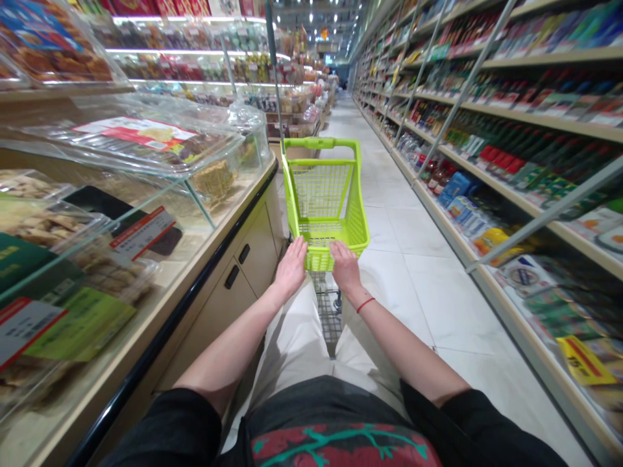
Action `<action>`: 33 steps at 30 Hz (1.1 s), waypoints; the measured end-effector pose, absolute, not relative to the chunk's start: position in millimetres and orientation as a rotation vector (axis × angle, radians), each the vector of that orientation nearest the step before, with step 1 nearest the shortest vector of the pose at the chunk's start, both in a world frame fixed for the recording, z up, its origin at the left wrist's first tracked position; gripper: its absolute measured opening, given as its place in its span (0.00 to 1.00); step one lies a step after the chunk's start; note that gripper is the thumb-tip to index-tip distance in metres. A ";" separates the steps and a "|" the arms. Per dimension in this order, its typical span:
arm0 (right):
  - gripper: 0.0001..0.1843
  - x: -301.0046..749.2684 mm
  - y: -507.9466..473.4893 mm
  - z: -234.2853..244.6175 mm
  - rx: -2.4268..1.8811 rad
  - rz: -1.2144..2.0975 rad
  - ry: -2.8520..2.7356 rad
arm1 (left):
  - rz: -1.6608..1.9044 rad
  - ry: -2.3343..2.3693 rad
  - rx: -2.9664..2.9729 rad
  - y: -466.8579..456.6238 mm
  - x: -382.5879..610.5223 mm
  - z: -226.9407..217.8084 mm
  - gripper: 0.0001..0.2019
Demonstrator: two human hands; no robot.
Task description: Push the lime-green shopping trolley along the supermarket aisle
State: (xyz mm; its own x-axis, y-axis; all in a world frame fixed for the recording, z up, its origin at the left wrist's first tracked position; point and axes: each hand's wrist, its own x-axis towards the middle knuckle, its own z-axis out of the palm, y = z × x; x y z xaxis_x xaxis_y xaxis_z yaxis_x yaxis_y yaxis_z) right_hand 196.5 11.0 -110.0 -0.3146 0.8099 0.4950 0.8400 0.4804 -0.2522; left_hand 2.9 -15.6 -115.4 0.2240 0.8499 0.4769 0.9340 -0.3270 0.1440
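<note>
A lime-green shopping cart (325, 194) with an empty mesh basket stands in a store aisle straight ahead of me. My left hand (291, 266) rests on the near rim of the basket at its left, fingers wrapped over the edge. My right hand (344, 264) grips the same rim at its right, with a red string around the wrist. Both arms reach forward over my light trousers.
A glass-topped counter (195, 194) with boxed pastries and price cards runs along my left, cabinet doors (243, 259) below. Shelves (511, 168) packed with bottles and packets line the right. The white tiled floor (403, 246) stretches ahead down the aisle.
</note>
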 end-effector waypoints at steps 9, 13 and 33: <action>0.29 155.1 5.3 -102.1 -1.185 -0.115 -2.393 | -0.722 -1.692 -2.298 -14.9 -2.7 -119.7 0.34; 0.30 200.5 15.4 -99.9 -1.259 -0.161 -2.389 | -0.716 -1.678 -2.299 -13.3 -4.7 -118.8 0.33; 0.28 127.1 1.2 -98.9 -1.268 0.102 -2.283 | -0.698 -1.704 -2.373 -13.0 -1.3 -118.3 0.36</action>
